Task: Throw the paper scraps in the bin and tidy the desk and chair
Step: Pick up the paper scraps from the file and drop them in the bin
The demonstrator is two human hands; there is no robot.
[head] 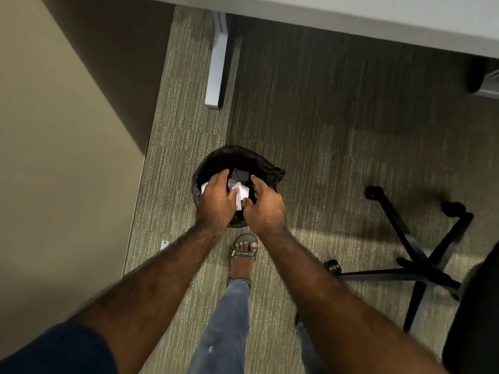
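1. A small round bin lined with a dark plastic bag (243,157) stands on the grey-green striped carpet (324,130), near the beige wall (54,130) and in front of the desk's grey metal leg (217,63).
2. Both hands hover over the mouth of the bin, close together.
3. The left hand (216,201) is seen from the back, fingers curled downward around white crumpled paper scraps (239,191); white paper shows on both sides of it.
4. The right hand (263,203) has its index finger stretched toward the bin and the other fingers loosely bent; its thumb tip lies at the edge of the white paper, but I cannot tell whether it grips the paper.
5. The paper scraps sit directly above the bin's opening, between the two hands.
6. The pale grey desktop (351,14) crosses the top of the view.
7. The black five-star base of a wheeled office chair (421,268) stands on the carpet to the right, well apart from the bin.
8. A foot in a grey and yellow sandal (243,255) rests just behind the bin, below blue jeans (226,319).
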